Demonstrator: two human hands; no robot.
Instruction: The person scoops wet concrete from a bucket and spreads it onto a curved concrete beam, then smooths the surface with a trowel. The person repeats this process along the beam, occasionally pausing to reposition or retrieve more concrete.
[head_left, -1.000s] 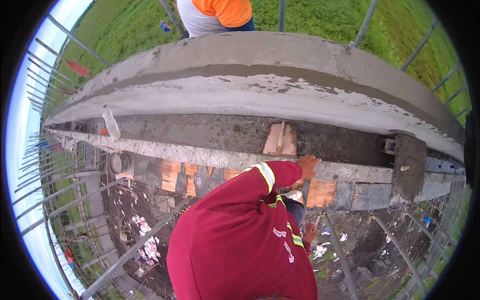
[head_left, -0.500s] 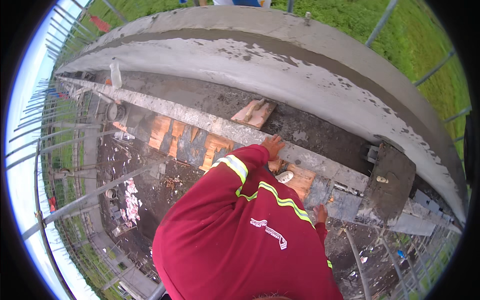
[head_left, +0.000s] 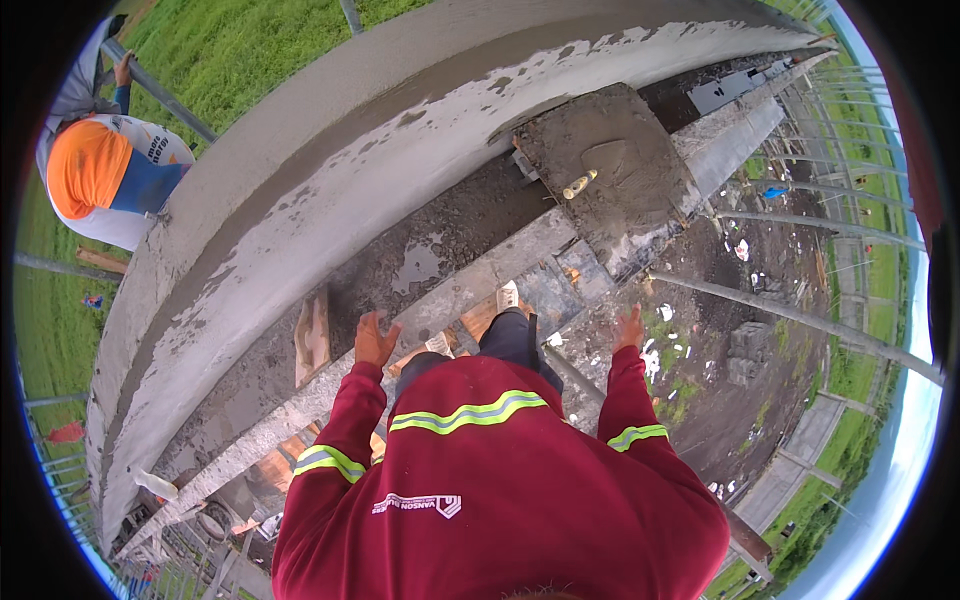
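My left hand point(head_left: 374, 340) is raised over the concrete ledge point(head_left: 450, 290), fingers apart and nothing in them. Nearest to it lies a wooden float point(head_left: 312, 338) on the dark gutter floor beside the ledge. My right hand point(head_left: 629, 328) is held out over the drop on the other side, empty and with spread fingers. Ahead of me a board heaped with wet mortar point(head_left: 555, 140) bridges the ledge and gutter. A short yellowish handle point(head_left: 580, 185) lies on the mortar; I cannot make out any blade. My pale shoes point(head_left: 508, 297) stand on the planking.
A curved wall point(head_left: 330, 190), partly coated with wet plaster, runs along my left. Behind it a person point(head_left: 110, 170) grips a metal pipe. Scaffold pipes point(head_left: 790, 315) cross above littered ground on my right. A translucent bottle point(head_left: 155, 485) stands at the lower left.
My view has swung to the right, toward the mortar board. My left hand has come off the ledge and both hands are now raised at my sides. The person beyond the wall shows more fully.
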